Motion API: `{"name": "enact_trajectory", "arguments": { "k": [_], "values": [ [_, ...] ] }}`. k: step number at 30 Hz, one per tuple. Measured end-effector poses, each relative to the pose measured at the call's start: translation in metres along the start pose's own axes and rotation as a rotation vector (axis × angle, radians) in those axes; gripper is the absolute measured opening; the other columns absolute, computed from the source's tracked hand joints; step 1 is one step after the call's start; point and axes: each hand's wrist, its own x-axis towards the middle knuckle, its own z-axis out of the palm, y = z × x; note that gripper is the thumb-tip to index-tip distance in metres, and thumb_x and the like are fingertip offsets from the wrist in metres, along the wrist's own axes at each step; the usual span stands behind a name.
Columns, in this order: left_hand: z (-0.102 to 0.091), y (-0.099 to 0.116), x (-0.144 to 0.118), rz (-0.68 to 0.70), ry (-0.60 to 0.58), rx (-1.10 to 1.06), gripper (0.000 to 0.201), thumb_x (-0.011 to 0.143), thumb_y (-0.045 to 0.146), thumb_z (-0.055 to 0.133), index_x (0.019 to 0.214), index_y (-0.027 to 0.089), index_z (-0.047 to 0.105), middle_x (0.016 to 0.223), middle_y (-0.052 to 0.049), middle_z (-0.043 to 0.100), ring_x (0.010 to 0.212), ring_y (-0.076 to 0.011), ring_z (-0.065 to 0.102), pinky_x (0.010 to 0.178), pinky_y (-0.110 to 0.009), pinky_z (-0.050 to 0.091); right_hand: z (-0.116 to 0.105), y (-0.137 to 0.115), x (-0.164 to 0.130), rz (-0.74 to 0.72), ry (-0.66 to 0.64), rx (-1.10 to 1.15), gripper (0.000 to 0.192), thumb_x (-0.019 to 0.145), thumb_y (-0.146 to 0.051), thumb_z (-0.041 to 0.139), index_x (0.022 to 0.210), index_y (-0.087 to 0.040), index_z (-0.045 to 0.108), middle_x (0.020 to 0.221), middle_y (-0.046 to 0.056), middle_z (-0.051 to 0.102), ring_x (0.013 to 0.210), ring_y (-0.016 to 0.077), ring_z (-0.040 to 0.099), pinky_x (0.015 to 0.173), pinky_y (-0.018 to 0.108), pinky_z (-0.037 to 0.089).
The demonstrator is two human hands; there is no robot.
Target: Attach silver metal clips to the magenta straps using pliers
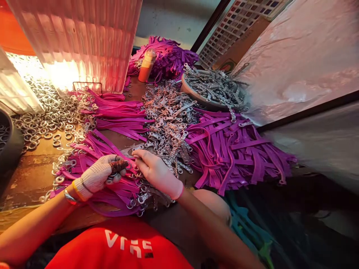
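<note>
Low in the frame, left of centre, our gloved left hand (98,175) pinches a metal ring (113,175) atop the purple straps (117,190); our bare right hand (157,172) lies flat, fingers open, on the metal clasps (168,123). We judge the straps limp and light, the hardware rigid and slick, so the ring end is the best place to grip.

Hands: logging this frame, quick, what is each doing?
Left hand, in a white knit glove: closed on a metal ring.
Right hand, bare: fingers on the metal clasps; grip unclear.
</note>
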Motion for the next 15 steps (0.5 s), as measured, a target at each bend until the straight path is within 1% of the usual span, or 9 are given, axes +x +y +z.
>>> {"name": "enact_trajectory", "arguments": {
  "k": [2,4,6,7,9,11,13,15],
  "values": [
    [-0.002,-0.003,-0.001,0.009,-0.022,0.025,0.033,0.084,0.047,0.064,0.077,0.015,0.06,0.05,0.002,0.052,0.037,-0.0053,0.036,0.035,-0.016,0.025,0.003,-0.003,-0.001,-0.059,-0.028,-0.055,0.031,0.099,-0.022,0.046,0.128,-0.019,0.056,0.122,0.01,0.066,0.114,0.0191,0.061,0.102,0.034,0.046],
    [-0.002,-0.006,-0.001,0.024,-0.064,0.041,0.029,0.085,0.043,0.059,0.074,0.015,0.059,0.05,0.002,0.051,0.036,-0.0061,0.037,0.034,-0.017,0.025,0.004,-0.006,0.0,-0.132,-0.088,-0.106,0.034,0.099,-0.02,0.046,0.133,-0.018,0.053,0.121,0.011,0.064,0.111,0.0196,0.06,0.098,0.033,0.047],
    [-0.001,-0.008,-0.001,0.042,-0.098,0.059,0.029,0.084,0.041,0.057,0.071,0.015,0.057,0.05,0.002,0.05,0.036,-0.0065,0.037,0.034,-0.018,0.027,0.004,-0.009,0.001,-0.2,-0.154,-0.153,0.033,0.1,-0.02,0.047,0.131,-0.019,0.055,0.115,0.009,0.064,0.104,0.019,0.061,0.091,0.031,0.048],
    [0.0,-0.009,-0.002,0.05,-0.102,0.07,0.03,0.084,0.042,0.056,0.071,0.016,0.057,0.049,0.002,0.049,0.036,-0.0066,0.037,0.034,-0.018,0.027,0.004,-0.01,0.001,-0.217,-0.166,-0.19,0.03,0.1,-0.021,0.047,0.129,-0.019,0.057,0.11,0.008,0.064,0.1,0.0187,0.061,0.088,0.03,0.047],
    [0.002,-0.008,-0.003,0.066,-0.078,0.094,0.034,0.087,0.047,0.053,0.072,0.016,0.055,0.048,0.003,0.047,0.035,-0.0068,0.035,0.033,-0.018,0.027,0.003,-0.012,0.001,-0.204,-0.147,-0.298,0.025,0.101,-0.027,0.048,0.119,-0.018,0.063,0.099,0.007,0.065,0.091,0.0187,0.061,0.081,0.029,0.045],
    [0.003,-0.005,-0.006,0.1,-0.059,0.141,0.035,0.089,0.051,0.053,0.078,0.017,0.055,0.049,0.004,0.049,0.036,-0.007,0.036,0.034,-0.018,0.027,0.0,-0.012,0.0,-0.157,-0.127,-0.411,0.024,0.102,-0.032,0.048,0.104,-0.017,0.067,0.089,0.005,0.066,0.083,0.018,0.059,0.075,0.028,0.041],
    [0.002,-0.002,-0.009,0.154,-0.08,0.23,0.033,0.089,0.05,0.058,0.082,0.017,0.054,0.054,0.003,0.053,0.04,-0.0072,0.041,0.037,-0.018,0.031,-0.003,-0.014,-0.002,-0.124,-0.173,-0.45,0.026,0.101,-0.033,0.05,0.087,-0.018,0.067,0.079,0.003,0.065,0.074,0.0153,0.057,0.068,0.026,0.036],
    [0.003,0.001,-0.01,0.173,-0.132,0.294,0.032,0.087,0.047,0.061,0.08,0.017,0.053,0.058,0.002,0.057,0.043,-0.0073,0.045,0.039,-0.017,0.034,-0.004,-0.016,-0.004,-0.111,-0.225,-0.425,0.03,0.1,-0.033,0.052,0.076,-0.018,0.064,0.07,0.0,0.063,0.065,0.0124,0.052,0.062,0.025,0.031]
  ]
}}
